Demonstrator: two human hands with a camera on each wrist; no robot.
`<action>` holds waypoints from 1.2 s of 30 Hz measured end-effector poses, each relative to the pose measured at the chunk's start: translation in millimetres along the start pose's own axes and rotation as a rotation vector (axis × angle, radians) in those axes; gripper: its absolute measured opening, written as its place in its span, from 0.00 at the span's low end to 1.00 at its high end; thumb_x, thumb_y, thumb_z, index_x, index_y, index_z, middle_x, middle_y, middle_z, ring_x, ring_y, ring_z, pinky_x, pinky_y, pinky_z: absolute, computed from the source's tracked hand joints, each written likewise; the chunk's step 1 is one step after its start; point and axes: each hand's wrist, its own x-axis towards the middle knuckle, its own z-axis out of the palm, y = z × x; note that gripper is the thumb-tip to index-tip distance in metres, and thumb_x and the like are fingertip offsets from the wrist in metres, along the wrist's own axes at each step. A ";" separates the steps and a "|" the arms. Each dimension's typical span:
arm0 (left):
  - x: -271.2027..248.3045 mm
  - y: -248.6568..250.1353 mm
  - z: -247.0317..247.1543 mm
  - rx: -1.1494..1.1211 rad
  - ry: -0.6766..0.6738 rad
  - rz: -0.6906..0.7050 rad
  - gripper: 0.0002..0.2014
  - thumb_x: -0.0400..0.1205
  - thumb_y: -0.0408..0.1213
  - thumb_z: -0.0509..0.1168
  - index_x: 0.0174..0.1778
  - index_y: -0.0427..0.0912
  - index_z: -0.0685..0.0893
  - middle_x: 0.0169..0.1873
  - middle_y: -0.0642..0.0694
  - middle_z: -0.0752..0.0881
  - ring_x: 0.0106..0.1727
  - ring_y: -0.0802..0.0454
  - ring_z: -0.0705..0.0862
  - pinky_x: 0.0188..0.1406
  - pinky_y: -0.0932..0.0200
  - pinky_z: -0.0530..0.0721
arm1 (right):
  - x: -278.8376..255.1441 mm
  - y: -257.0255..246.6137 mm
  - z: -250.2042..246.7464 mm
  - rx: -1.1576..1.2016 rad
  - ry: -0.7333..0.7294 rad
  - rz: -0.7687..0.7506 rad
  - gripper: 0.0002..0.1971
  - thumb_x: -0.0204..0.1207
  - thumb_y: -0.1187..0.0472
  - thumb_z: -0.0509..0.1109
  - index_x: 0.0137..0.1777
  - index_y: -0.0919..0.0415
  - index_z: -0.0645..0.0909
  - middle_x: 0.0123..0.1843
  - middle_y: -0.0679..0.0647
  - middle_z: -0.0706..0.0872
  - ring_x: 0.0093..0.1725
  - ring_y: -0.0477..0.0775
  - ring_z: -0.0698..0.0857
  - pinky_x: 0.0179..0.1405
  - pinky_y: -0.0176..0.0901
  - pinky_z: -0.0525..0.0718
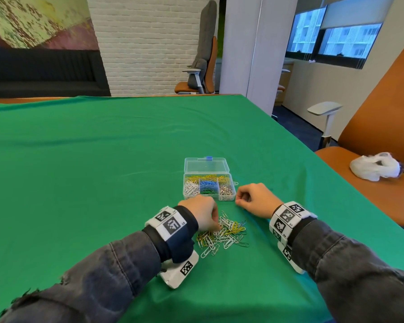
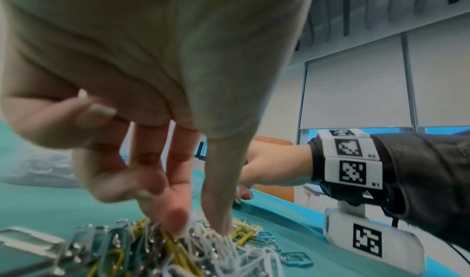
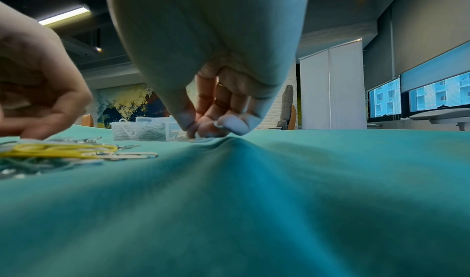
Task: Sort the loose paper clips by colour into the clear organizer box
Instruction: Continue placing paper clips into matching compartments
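Note:
The clear organizer box [image 1: 234, 185] sits mid-table with its lid [image 1: 207, 166] flipped back; its compartments hold yellow, white, blue, green and silver clips. A loose pile of paper clips [image 1: 223, 235] lies just in front of it, white, yellow, silver and bluish. My left hand [image 1: 216, 226] reaches down into the pile [image 2: 178, 247], thumb and fingertips [image 2: 175, 221] closing on a bunch of white clips. My right hand [image 1: 239, 201] rests on the cloth right of the box, fingers curled, thumb against fingertips [image 3: 188, 124]; I see nothing clearly held. The box [image 3: 142, 129] shows behind it.
A green cloth [image 1: 103, 171] covers the whole table. An orange chair [image 1: 371, 159] with a white plastic bag [image 1: 374, 169] on its seat stands at the right edge. Another chair [image 1: 200, 73] is beyond the far edge.

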 end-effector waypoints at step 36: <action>6.5 -18.4 -9.3 -0.495 -0.150 0.065 0.06 0.81 0.40 0.71 0.44 0.44 0.79 0.38 0.51 0.91 0.29 0.61 0.82 0.32 0.67 0.79 | 0.3 -1.5 0.0 0.009 -0.027 0.022 0.04 0.78 0.63 0.68 0.44 0.58 0.84 0.35 0.44 0.82 0.34 0.39 0.78 0.35 0.27 0.74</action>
